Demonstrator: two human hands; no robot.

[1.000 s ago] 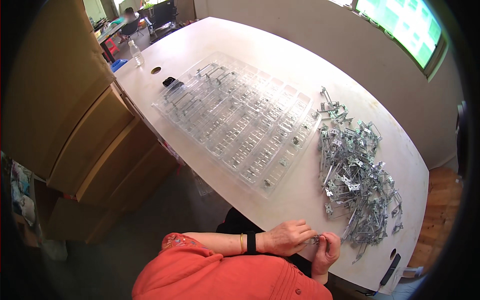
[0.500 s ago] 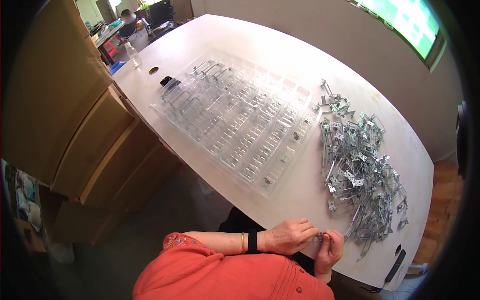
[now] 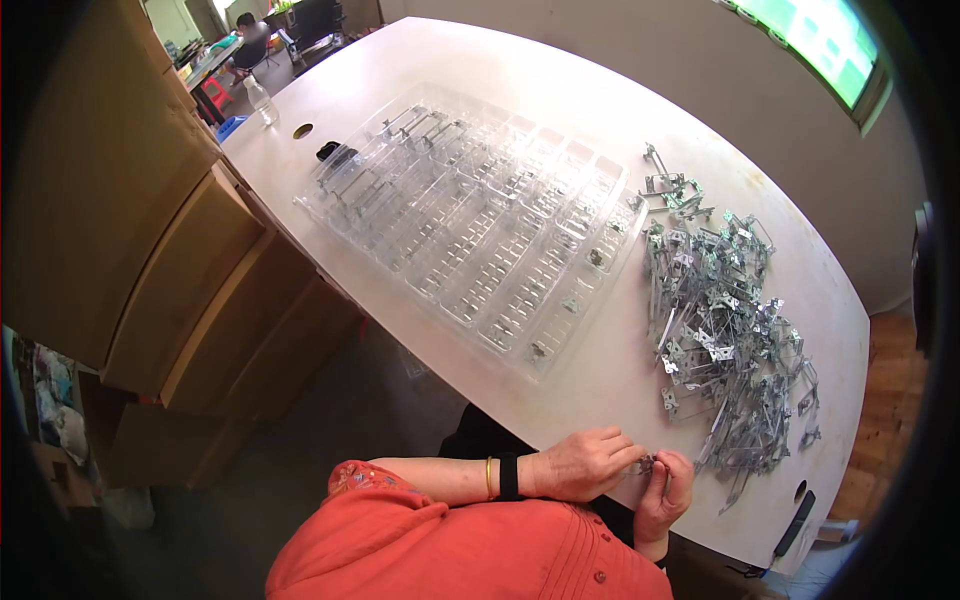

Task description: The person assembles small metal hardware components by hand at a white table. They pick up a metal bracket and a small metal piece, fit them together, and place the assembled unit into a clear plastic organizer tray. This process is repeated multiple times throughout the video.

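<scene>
Close to the table's near edge, my left hand (image 3: 590,464) and my right hand (image 3: 664,496) meet fingertip to fingertip. Between them they pinch a small metal bracket (image 3: 646,464), mostly covered by the fingers. A large pile of silvery metal brackets with thin rods (image 3: 725,350) lies just beyond my right hand. Farther off to the left sit clear plastic trays (image 3: 415,285) with long compartments. Rod-shaped metal parts (image 3: 425,128) lie in the trays' far left compartments, and smaller metal pieces show along their right side.
The white table (image 3: 590,400) has a curved edge and cable holes. A clear bottle (image 3: 262,102) and a black object (image 3: 337,152) stand near its left end. A black bar-shaped object (image 3: 795,524) lies at the right corner. Cardboard boxes (image 3: 190,300) are stacked along the left; a person sits far back.
Both hands stay together on the bracket, with only slight finger movement. The whole view has shifted slightly.
</scene>
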